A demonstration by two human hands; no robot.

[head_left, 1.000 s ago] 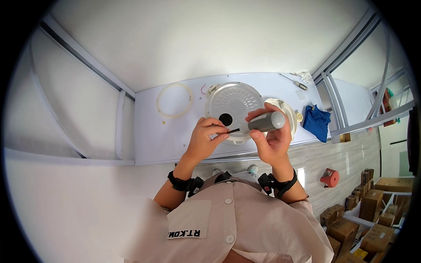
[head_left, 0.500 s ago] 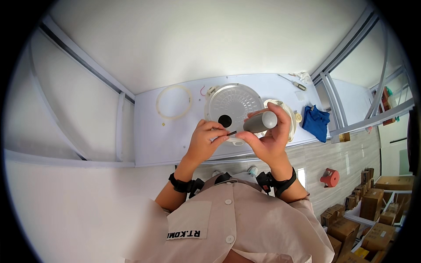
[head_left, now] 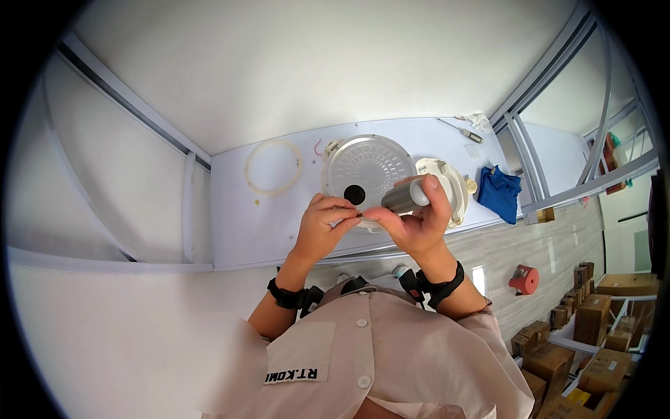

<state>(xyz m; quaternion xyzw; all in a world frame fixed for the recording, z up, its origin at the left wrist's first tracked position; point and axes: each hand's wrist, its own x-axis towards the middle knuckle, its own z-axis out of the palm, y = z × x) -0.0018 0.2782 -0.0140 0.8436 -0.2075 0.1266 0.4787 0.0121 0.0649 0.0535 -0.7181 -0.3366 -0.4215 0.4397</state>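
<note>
The grey, pale-capped cylinder [head_left: 400, 198] is clasped in my right hand [head_left: 424, 232], toward four o'clock of the round, embossed silver metal disc [head_left: 370, 164]; at seven, my left hand [head_left: 323, 228] pinches a tiny dark piece [head_left: 359, 215].

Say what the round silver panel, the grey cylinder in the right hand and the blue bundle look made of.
Round silver panel: probably metal, shiny, with a raised pattern catching the light.
Grey cylinder in the right hand: smooth, with a soft sheen; plastic or coated metal, unclear which.
Blue bundle: likely matte cloth, judging by its soft creases.
</note>
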